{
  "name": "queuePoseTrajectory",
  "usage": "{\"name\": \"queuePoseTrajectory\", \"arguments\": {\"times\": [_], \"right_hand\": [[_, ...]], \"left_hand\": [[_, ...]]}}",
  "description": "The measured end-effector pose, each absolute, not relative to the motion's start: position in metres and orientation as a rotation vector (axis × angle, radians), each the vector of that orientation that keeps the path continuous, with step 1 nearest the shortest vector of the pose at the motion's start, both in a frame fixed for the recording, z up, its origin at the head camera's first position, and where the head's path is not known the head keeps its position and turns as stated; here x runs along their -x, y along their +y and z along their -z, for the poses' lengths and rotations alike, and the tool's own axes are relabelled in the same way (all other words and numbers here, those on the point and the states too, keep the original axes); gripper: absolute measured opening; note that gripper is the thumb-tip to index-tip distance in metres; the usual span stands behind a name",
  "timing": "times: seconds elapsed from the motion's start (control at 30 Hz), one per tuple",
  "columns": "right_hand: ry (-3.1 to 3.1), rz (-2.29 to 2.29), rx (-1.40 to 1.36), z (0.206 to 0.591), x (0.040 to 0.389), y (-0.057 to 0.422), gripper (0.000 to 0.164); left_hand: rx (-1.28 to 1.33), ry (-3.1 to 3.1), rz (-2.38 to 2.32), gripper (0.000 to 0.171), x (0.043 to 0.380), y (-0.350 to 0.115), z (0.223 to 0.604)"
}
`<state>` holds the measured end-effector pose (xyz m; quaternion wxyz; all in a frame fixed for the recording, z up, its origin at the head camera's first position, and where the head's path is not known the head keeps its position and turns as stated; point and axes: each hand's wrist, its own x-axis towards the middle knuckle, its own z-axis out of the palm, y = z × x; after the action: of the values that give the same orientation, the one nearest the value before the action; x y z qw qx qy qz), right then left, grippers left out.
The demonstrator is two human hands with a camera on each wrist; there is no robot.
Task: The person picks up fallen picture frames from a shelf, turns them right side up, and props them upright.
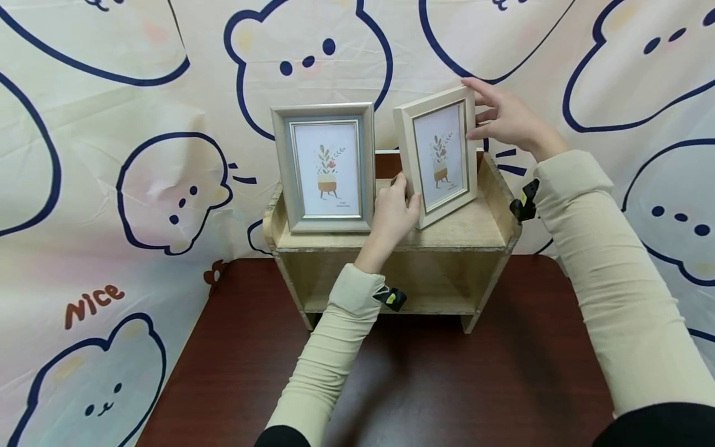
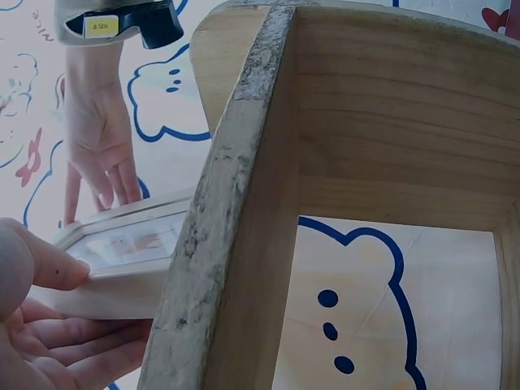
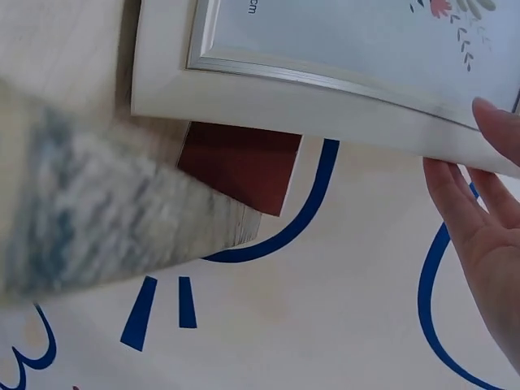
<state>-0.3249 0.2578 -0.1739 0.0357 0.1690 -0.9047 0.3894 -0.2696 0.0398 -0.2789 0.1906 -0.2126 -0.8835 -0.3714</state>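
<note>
A cream picture frame (image 1: pixel 441 149) with a potted-plant print stands turned and slightly tilted on the right of a small wooden shelf (image 1: pixel 458 230). My left hand (image 1: pixel 393 214) holds its lower left edge; in the left wrist view the thumb (image 2: pixel 57 264) lies on the front and the fingers go underneath. With my right hand (image 1: pixel 511 121) I grip the upper right edge, the thumb (image 3: pixel 497 130) on the front and fingers behind in the right wrist view. A silver-grey picture frame (image 1: pixel 326 167) with a similar print stands upright on the shelf's left, beside the left hand.
The shelf has raised side panels (image 1: pixel 501 195) and an open lower compartment (image 1: pixel 430 282). It stands on a dark red-brown table (image 1: pixel 447 385). A cloth backdrop (image 1: pixel 184 186) with cartoon animals hangs behind. A red-brown surface (image 3: pixel 244 166) shows behind the cream frame.
</note>
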Motion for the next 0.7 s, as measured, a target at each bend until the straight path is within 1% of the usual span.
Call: {"name": "queuePoseTrajectory", "arguments": {"times": [0.33, 0.7], "right_hand": [[-2.798, -1.210, -0.485, 0.179, 0.328, 0.266, 0.091], [-2.780, -1.152, -0.492, 0.185, 0.320, 0.274, 0.087]], "left_hand": [[0.603, -2.476, 1.021, 0.051, 0.269, 0.046, 0.278], [0.567, -2.475, 0.949, 0.049, 0.272, 0.048, 0.283]]}}
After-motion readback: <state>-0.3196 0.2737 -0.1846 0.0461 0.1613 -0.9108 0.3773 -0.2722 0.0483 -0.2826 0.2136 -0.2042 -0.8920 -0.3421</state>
